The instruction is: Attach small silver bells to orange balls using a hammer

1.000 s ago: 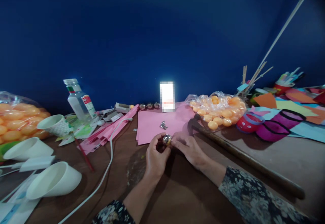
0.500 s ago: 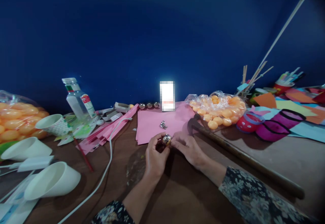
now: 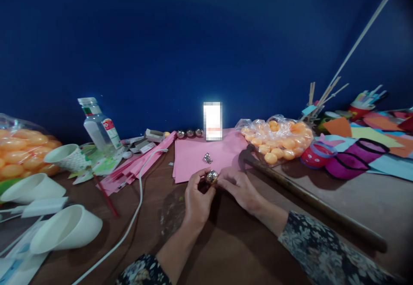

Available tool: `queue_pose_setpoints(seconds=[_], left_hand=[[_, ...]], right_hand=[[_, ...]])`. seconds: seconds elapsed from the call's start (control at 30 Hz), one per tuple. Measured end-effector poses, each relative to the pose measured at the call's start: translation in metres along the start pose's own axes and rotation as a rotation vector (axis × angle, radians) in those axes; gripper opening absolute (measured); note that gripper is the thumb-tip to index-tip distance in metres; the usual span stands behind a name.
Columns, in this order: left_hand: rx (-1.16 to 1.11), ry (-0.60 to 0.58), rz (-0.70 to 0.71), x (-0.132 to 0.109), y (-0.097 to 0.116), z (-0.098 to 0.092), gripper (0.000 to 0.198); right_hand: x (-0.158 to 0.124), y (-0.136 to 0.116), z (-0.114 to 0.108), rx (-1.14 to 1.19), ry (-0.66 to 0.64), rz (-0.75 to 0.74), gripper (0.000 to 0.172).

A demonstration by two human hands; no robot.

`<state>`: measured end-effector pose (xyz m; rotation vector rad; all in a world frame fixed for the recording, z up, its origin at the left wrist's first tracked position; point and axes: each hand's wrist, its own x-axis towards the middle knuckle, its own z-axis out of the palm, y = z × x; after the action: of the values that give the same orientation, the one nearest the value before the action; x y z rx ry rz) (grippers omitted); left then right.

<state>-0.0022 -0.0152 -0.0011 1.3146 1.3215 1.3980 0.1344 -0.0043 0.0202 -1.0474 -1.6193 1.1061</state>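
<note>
A shiny silver metal ball [image 3: 212, 176] sits in the curled fingers and thumb of my left hand [image 3: 197, 201], just in front of the pink paper. My right hand [image 3: 240, 190] is closed in a pinch against the ball's right side; whatever its fingertips hold is too small to make out. Beyond both hands, a little cluster of small shiny metal pieces [image 3: 207, 158] lies on the stacked pink paper sheets [image 3: 190, 160]. Three larger metal balls [image 3: 190, 133] stand in a row at the paper's back left edge.
A hammer [image 3: 309, 196] lies slanting at the right, near a bag of orange balls [image 3: 277, 140]. White cable [image 3: 138, 203], paper cups [image 3: 69, 229], a plastic bottle [image 3: 101, 125] and pink strips [image 3: 135, 168] occupy the left. Felt-like purple holders [image 3: 346, 165] and coloured papers [image 3: 376, 136] are far right.
Almost everything stays where it was; the view has shifted very slightly. Both hands keep their place around the metal ball.
</note>
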Motion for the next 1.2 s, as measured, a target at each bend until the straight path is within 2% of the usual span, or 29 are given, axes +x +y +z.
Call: queue_pose_setpoints(seconds=[0.37, 0.6, 0.93, 1.2], left_hand=[[-0.009, 0.023, 0.039, 0.0, -0.0018, 0.0, 0.036], [-0.085, 0.002, -0.078, 0.0006, 0.0059, 0.0009, 0.039], [-0.085, 0.001, -0.093, 0.0001, 0.0049, 0.0008, 0.04], [-0.082, 0.006, -0.089, 0.0001, 0.0057, 0.001, 0.04]], right_hand=[[-0.0002, 0.0009, -0.0004, -0.005, -0.021, -0.025, 0.017], [0.0, 0.0005, -0.0005, 0.013, -0.016, -0.015, 0.016], [-0.001, 0.0043, -0.0001, 0.014, -0.002, -0.016, 0.011], [-0.0003, 0.0019, 0.0, 0.04, 0.0, -0.004, 0.014]])
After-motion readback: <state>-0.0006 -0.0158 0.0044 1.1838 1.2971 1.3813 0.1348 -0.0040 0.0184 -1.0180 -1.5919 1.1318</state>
